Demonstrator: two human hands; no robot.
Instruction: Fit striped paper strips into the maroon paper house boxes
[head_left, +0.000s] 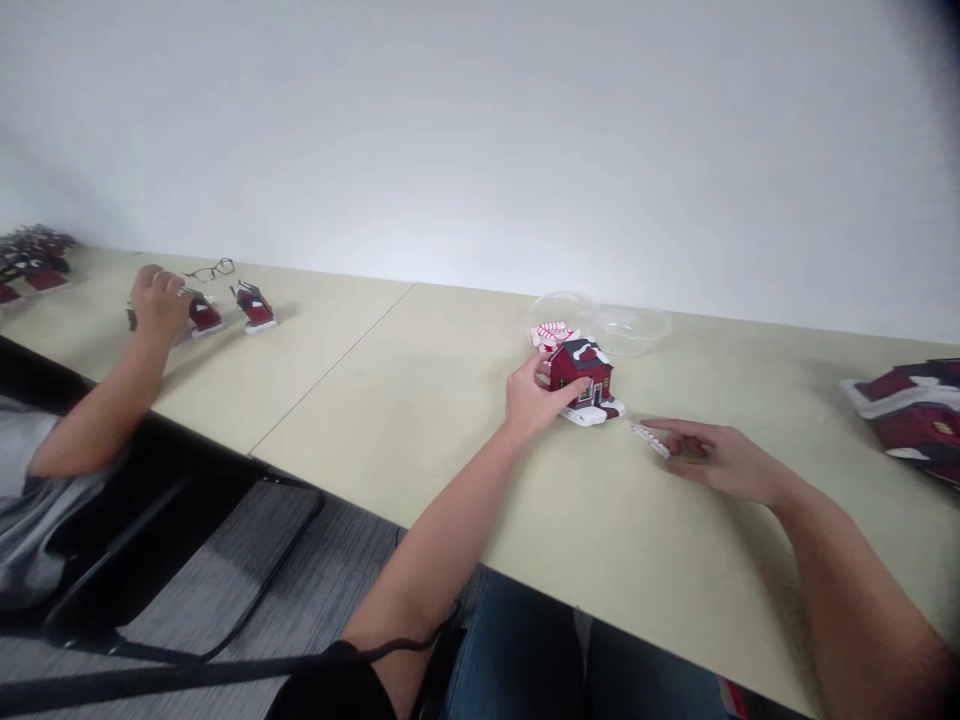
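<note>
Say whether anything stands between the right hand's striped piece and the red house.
Nothing visible does: only tabletop shows between the striped piece in the right hand and the red house, which the left hand holds.

head camera looks forward, down at the table (405,400)

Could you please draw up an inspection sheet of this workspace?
Surface: pale table with a seam.
Job's things: red house; striped strip.
Clutter: clear plastic containers and striped item behind the house; eyeglasses farther left; one or more red houses partly cropped at right.
Hands: left hand grips the house; right hand holds the strip.
Cables: dark cord-like line below the table; cable or chair part, cannot tell.
Surroundings: pale wall behind, carpet below, co-worker's hand near small houses on the left.
</note>
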